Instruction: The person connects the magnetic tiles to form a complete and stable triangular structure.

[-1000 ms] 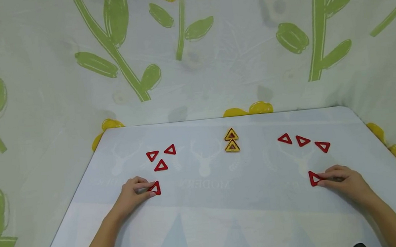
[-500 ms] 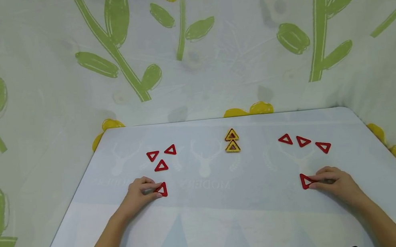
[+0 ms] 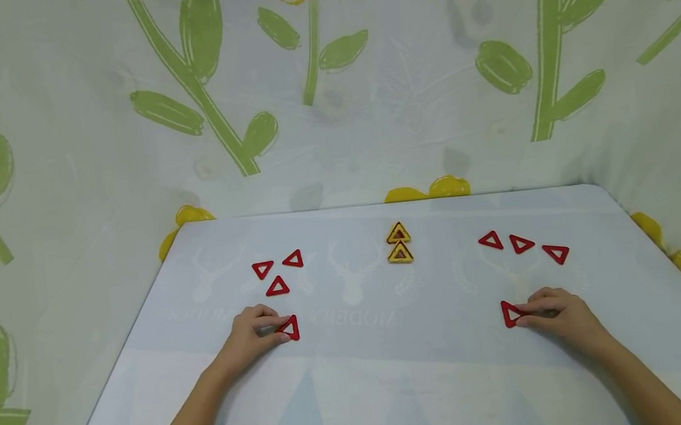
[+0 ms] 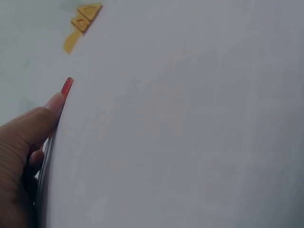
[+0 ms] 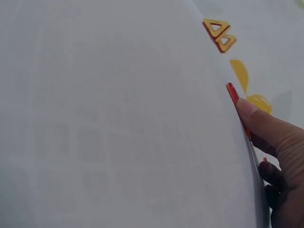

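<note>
My left hand [image 3: 254, 336] pinches a red triangle frame [image 3: 294, 328] between thumb and fingers, on or just above the white table. In the left wrist view that triangle [image 4: 68, 84] shows only as a thin red edge past the thumb. On the other side, my right hand [image 3: 560, 317] pinches a second red triangle frame [image 3: 506, 315] by one corner. The right wrist view shows that piece [image 5: 231, 90] edge-on too. Between and beyond the hands lie two yellow triangles, a far one [image 3: 398, 233] and a near one [image 3: 400, 254], tip against base.
Loose red triangles [image 3: 277, 286] form a group of three at the back left. Another three red triangles [image 3: 522, 243] lie in a slanting row at the back right. Behind the table [image 3: 359, 390] hangs a cloth [image 3: 405, 115] with a plant print.
Both hands have moved inward: the left one to the right with its red triangle, the right one to the left with its own. The loose triangles and yellow pieces have stayed put.
</note>
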Demonstrator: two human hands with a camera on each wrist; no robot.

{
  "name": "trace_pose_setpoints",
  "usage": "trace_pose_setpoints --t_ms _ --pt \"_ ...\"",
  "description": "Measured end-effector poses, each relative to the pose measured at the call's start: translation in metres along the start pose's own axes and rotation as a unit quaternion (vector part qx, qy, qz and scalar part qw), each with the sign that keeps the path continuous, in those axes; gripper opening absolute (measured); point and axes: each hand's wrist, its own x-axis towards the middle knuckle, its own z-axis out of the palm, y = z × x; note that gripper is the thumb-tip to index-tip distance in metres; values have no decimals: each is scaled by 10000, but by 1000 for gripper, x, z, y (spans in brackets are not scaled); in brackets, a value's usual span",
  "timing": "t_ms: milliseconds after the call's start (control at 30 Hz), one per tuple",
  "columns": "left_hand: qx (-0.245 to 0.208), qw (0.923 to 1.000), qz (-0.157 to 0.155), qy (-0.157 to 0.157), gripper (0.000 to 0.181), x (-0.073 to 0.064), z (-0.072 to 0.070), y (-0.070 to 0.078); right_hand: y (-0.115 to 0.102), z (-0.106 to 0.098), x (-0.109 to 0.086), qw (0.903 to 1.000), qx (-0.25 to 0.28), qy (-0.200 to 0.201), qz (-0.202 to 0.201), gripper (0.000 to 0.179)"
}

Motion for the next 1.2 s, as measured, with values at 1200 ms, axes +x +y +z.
trace_pose_setpoints --t_ms 1200 --pt "-23 9970 738 -243 31 23 30 27 -22 40 20 9958 265 39 -881 21"
